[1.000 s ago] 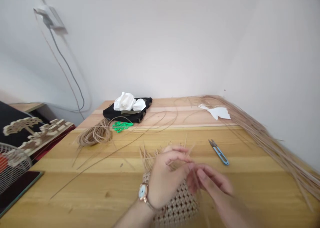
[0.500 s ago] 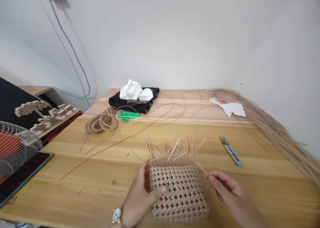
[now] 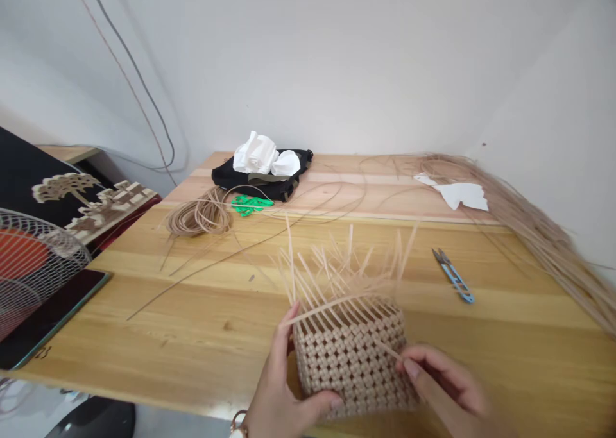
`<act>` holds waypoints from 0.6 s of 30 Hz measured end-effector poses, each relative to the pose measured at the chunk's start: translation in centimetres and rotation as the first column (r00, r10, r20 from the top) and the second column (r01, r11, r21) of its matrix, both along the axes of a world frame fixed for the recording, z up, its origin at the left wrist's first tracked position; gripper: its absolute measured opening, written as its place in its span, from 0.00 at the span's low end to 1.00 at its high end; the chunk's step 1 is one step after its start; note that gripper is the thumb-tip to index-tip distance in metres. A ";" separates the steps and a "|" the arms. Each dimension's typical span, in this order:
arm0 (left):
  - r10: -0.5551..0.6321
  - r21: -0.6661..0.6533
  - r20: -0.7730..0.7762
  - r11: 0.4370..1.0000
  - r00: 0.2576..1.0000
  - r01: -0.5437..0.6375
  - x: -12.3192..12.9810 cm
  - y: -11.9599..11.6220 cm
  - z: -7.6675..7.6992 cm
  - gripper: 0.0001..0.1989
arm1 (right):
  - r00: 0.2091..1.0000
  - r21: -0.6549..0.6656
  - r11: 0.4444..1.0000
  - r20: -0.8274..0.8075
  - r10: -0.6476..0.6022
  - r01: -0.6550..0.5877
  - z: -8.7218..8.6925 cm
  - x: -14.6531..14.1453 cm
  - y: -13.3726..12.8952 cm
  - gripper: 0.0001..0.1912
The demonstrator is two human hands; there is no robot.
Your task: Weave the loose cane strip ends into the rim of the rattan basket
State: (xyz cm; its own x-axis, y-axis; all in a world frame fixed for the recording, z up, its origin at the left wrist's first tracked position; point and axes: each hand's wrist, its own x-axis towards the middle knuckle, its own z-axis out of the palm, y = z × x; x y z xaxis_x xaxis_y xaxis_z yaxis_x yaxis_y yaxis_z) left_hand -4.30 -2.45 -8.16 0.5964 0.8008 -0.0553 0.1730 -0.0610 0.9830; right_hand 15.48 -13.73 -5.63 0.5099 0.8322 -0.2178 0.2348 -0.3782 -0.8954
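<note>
Pinching one thin tan reed strand (image 3: 387, 350), the right hand (image 3: 445, 383) has its grip clenched at the half-woven beige reed basket's (image 3: 353, 361) 3 o'clock side. The strand runs toward 10 o'clock. The left hand (image 3: 283, 393) clasps the basket's 9 o'clock wall on the wooden desk (image 3: 192, 322).

bare left hand (image 3: 283, 390) with a rose-gold wristwatch (image 3: 238, 430) peeking at the wrist, bare right hand (image 3: 445, 387), no sleeves visible
</note>
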 end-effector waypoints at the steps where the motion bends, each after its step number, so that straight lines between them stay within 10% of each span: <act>1: 0.009 0.041 -0.006 0.999 1.000 -0.008 -0.1 -0.1 -0.1 0.46 | 0.999 -0.003 1.000 0.046 0.029 -0.028 0.4 0.0 0.0 0.17; 9: 0.015 0.296 -0.049 0.955 0.999 0.001 -0.1 0.0 0.1 0.42 | 0.830 -0.097 0.955 0.475 0.293 -0.282 3.9 -0.2 0.8 0.11; 18: -0.041 0.288 -0.148 0.954 0.988 0.083 0.5 0.5 2.4 0.45 | 0.725 -0.159 0.845 0.448 0.523 -0.511 6.0 -0.8 4.1 0.10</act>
State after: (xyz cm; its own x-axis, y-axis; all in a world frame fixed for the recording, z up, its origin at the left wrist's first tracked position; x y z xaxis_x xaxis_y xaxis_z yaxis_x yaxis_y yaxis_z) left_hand -3.83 -1.90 -5.79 0.6484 0.7561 0.0894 0.2936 -0.3566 0.8869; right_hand 14.70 -9.60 0.41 0.0450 0.9944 -0.0958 0.7769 -0.0951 -0.6224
